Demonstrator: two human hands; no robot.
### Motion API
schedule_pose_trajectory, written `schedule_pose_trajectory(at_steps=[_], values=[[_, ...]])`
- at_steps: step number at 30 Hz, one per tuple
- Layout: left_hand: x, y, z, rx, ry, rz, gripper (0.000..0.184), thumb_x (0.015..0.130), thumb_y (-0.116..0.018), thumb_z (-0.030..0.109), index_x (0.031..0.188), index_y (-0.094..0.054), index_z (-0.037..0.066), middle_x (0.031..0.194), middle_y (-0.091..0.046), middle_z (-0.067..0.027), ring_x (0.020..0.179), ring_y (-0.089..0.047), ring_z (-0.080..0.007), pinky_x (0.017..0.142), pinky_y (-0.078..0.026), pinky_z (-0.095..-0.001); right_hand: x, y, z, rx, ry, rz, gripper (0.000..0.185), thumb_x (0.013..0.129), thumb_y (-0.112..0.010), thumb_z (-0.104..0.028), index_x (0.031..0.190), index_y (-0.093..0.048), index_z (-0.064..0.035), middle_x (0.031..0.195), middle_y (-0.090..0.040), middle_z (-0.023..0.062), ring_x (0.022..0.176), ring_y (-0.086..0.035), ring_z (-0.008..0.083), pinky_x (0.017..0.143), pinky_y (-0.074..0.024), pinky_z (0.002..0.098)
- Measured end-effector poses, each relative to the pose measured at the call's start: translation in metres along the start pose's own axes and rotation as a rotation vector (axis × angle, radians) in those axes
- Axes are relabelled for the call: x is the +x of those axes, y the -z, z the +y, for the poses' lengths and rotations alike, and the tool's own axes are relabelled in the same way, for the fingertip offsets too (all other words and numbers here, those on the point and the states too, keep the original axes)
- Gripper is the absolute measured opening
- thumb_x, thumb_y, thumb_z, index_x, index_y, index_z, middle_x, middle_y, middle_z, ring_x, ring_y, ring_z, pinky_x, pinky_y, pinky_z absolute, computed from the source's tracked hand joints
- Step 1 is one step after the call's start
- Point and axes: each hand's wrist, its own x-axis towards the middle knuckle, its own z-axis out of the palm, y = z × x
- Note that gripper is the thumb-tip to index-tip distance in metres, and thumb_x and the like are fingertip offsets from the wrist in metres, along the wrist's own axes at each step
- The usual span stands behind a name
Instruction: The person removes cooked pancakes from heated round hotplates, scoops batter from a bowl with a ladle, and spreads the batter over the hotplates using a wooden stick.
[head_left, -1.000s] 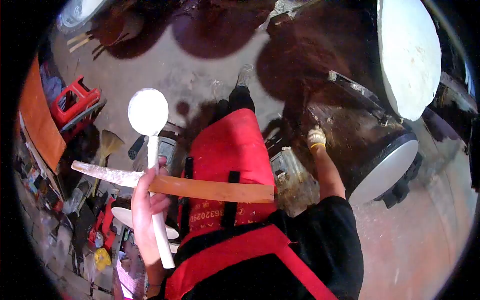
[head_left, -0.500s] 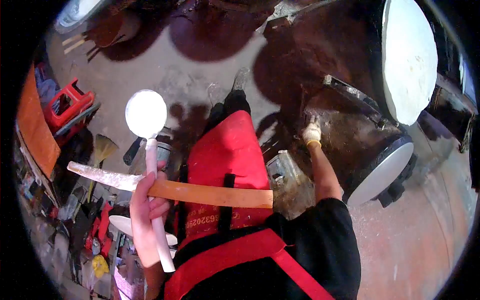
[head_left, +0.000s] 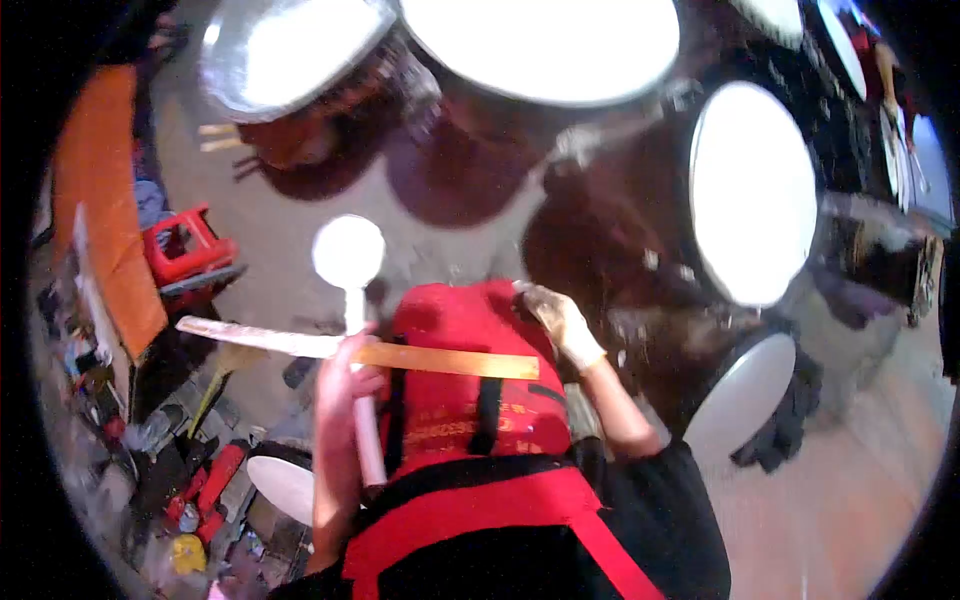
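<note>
My bare left hand (head_left: pixel 350 375) is closed around the pale handle of a round-headed white ladle-like tool (head_left: pixel 349 250). The same hand grips a flat curved strip (head_left: pixel 450 360), which crosses the handle; its left end is coated white and its right end is orange-brown. My right hand (head_left: pixel 562 325), in a pale glove with dirty fingertips, is beside the upper right edge of my red apron (head_left: pixel 480 410). Motion smears its fingers, and I cannot make out anything in them.
Large round pans with white surfaces (head_left: pixel 755 195) (head_left: pixel 545 45) stand ahead and to the right. A shiny basin (head_left: pixel 220 65) is at upper left. A red stool (head_left: pixel 190 245) stands by an orange board (head_left: pixel 100 200). Clutter (head_left: pixel 200 490) covers the lower left.
My view has tilted up, bringing more white pans into sight. My right hand has come back from the dark area toward my apron. My left hand still holds the tool and strip.
</note>
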Motion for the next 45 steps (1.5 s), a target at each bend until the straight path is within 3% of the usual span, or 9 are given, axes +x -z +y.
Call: schedule_pose_trajectory(at_steps=[4, 10, 16, 21, 30, 34, 38, 41, 45], values=[[-0.003, -0.021, 0.015, -0.065, -0.043, -0.132, 0.018, 0.091, -0.052, 0.025, 0.093, -0.052, 0.006, 0.06, -0.037, 0.0053, 0.042, -0.031, -0.0017, 0.037, -0.022, -0.0164, 0.013, -0.094, -0.183, -0.602, 0.303, -0.735, 0.064, 0.082, -0.059, -0.02, 0.135, -0.03, 0.0009, 0.109, -0.057, 0.0129, 0.085, -0.061, 0.0248, 0.079, -0.0469, 0.034], [-0.004, -0.004, 0.096, -0.476, -0.076, -0.551, 0.049, 0.092, -0.045, 0.046, 0.105, -0.045, -0.001, 0.065, -0.04, 0.0004, 0.044, -0.031, -0.0021, 0.034, -0.026, -0.0135, 0.044, -0.186, -0.185, -0.807, 0.72, -0.316, 0.049, 0.088, -0.046, -0.013, 0.132, -0.031, 0.0018, 0.115, -0.05, 0.0276, 0.099, -0.056, 0.0399, 0.079, -0.0489, 0.0389], [0.184, 0.007, 0.224, -0.546, -0.048, -0.414, 0.01, 0.087, -0.049, 0.009, 0.09, -0.044, 0.0, 0.064, -0.041, -0.0017, 0.044, -0.034, -0.006, 0.034, -0.026, -0.017, 0.157, -0.156, -0.313, -0.377, -0.246, -0.11, 0.048, 0.092, -0.049, -0.024, 0.135, -0.035, -0.0097, 0.069, -0.056, -0.0002, 0.051, -0.05, 0.0066, 0.041, -0.0381, 0.0213], [0.379, 0.063, 0.286, -0.522, -0.141, -0.25, 0.017, 0.088, -0.041, 0.011, 0.071, -0.041, 0.008, 0.058, -0.041, 0.0011, 0.046, -0.04, -0.0091, 0.04, -0.032, -0.0226, 0.308, -0.179, -0.394, -0.756, -0.273, -0.206, 0.043, 0.093, -0.046, -0.017, 0.132, -0.038, -0.0006, 0.103, -0.06, 0.0103, 0.072, -0.056, 0.0128, 0.067, -0.0495, 0.0228], [0.408, -0.006, 0.328, -1.094, 0.114, 0.041, 0.011, 0.08, -0.031, -0.001, 0.085, -0.03, 0.008, 0.072, -0.034, -0.0051, 0.047, -0.033, -0.0156, 0.039, -0.032, -0.0284, 0.526, -0.26, -0.435, -1.267, -0.32, -0.48, 0.037, 0.081, -0.049, 0.002, 0.116, -0.057, -0.0054, 0.065, -0.055, 0.0028, 0.049, -0.05, 0.014, 0.04, -0.0411, 0.0296], [0.469, 0.003, 0.353, -0.619, 0.001, -0.017, 0.007, 0.08, -0.038, 0.003, 0.087, -0.037, 0.002, 0.069, -0.045, -0.0106, 0.046, -0.044, -0.0202, 0.038, -0.036, -0.0318, 0.523, -0.236, -0.397, -1.237, 0.386, -0.886, 0.036, 0.083, -0.052, -0.005, 0.119, -0.055, -0.0052, 0.085, -0.062, 0.0081, 0.062, -0.054, 0.0134, 0.054, -0.0519, 0.0244], [0.53, 0.008, 0.315, 0.252, -0.237, 0.114, 0.014, 0.081, -0.044, 0.007, 0.089, -0.043, -0.004, 0.067, -0.056, -0.0161, 0.045, -0.054, -0.0247, 0.037, -0.041, -0.0352, 0.416, -0.249, -0.38, -1.331, 0.182, -0.67, 0.061, 0.081, -0.046, 0.007, 0.137, -0.031, -0.012, 0.119, -0.052, 0.0162, 0.077, -0.06, 0.0222, 0.069, -0.0535, 0.0332], [0.347, -0.014, 0.376, 0.225, -0.284, 0.073, 0.028, 0.086, -0.046, 0.013, 0.101, -0.038, -0.01, 0.069, -0.058, -0.0238, 0.053, -0.06, -0.0336, 0.047, -0.048, -0.0424, 0.31, -0.215, -0.334, -1.011, 0.091, -0.343, 0.067, 0.076, -0.037, 0.014, 0.14, -0.029, -0.0055, 0.119, -0.056, 0.0193, 0.071, -0.063, 0.0271, 0.074, -0.0531, 0.0354], [0.259, -0.043, 0.379, 0.713, -0.607, -0.104, 0.031, 0.088, -0.049, 0.016, 0.105, -0.036, -0.007, 0.069, -0.058, -0.0277, 0.071, -0.059, -0.0434, 0.06, -0.047, -0.0488, 0.183, -0.207, -0.286, -0.655, -0.015, 0.067, 0.044, 0.091, -0.042, -0.001, 0.134, -0.033, 0.0056, 0.133, -0.044, 0.0155, 0.123, -0.041, 0.0219, 0.101, -0.0349, 0.0317]])
